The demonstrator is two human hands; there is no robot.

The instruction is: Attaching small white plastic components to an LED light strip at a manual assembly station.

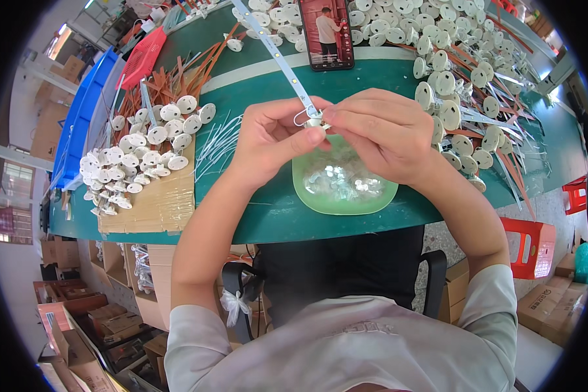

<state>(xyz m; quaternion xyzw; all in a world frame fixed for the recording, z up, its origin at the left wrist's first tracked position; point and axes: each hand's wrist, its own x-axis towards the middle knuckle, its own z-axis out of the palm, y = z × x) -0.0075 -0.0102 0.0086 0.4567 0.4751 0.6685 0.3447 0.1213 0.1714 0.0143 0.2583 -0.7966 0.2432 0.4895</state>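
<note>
A narrow LED strip slants up and away from my hands, dotted with small yellow lights. My left hand is closed on its near end, thumb and fingers around a small white fitting. A thin white wire loops out beside that fitting. My right hand meets it from the right, fingertips pinched together at the fitting; whatever lies between them is hidden. Just below the hands sits a light green bowl with many small clear discs inside.
White round pieces with brown and white strips lie heaped on cardboard at the left. Another large heap covers the right and far side. Loose white wires lie beside my left forearm. A phone stands at the back.
</note>
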